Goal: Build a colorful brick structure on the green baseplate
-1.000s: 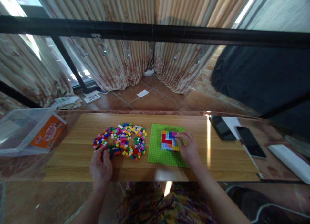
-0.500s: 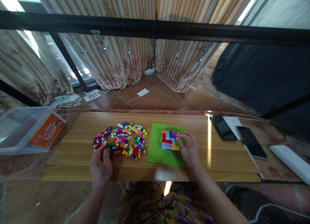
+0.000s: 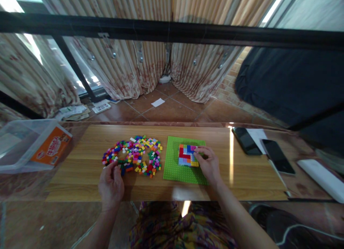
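A low square block of multicoloured toy bricks [image 3: 186, 156] stands on a green studded baseplate [image 3: 171, 170]. My right hand [image 3: 209, 163] reaches over the plate from the right, its thumb and forefinger pinched at the block's right edge; whatever lies between the fingertips is too small to make out. Left of the plate spreads a loose pile of small coloured bricks [image 3: 138, 152]. At the pile's near left edge rests my left hand [image 3: 111, 181], fingers curled and thumb close to the forefinger. Whether a brick sits in those fingers is hidden.
A clear plastic box [image 3: 24, 145] with an orange label stands at the far left. Two dark phones [image 3: 246, 141] and a white slab-like object [image 3: 321, 181] lie to the right. A dark metal rail [image 3: 172, 32] crosses beyond the wooden board [image 3: 150, 191].
The whole view has shifted very slightly. Both hands keep nearly the same places, the right one still pinching at the block's right edge.
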Available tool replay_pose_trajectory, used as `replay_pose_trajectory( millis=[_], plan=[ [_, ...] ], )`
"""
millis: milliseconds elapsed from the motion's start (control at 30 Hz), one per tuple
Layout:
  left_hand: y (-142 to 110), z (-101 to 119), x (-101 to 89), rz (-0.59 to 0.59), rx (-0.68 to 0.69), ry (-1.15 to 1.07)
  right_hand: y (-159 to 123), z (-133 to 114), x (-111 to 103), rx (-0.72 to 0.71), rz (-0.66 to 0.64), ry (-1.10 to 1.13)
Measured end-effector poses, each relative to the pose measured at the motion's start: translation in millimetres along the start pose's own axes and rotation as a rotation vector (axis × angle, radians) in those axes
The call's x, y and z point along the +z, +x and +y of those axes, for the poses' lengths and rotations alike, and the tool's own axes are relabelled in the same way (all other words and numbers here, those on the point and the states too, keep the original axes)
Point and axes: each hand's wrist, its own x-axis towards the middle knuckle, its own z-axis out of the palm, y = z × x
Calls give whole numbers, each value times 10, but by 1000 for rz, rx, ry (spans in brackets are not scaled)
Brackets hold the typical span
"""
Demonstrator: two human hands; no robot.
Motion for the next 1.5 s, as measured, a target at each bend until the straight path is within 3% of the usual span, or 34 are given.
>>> replay_pose_trajectory(
  millis=[300,633,1167,1500],
  plan=[
    [-8,24,-2,-8,-18,6,66,21,24,228,29,211],
    [-29,31,-2,6,-6,6,122,-18,60,245,-79,-21],
    [-88,-21,37,42,17,-96,32,-15,25,189,-78,-157],
    [-162,42,-7,74,-252,-439,32,-28,-78,256,-70,-168]
  ],
)
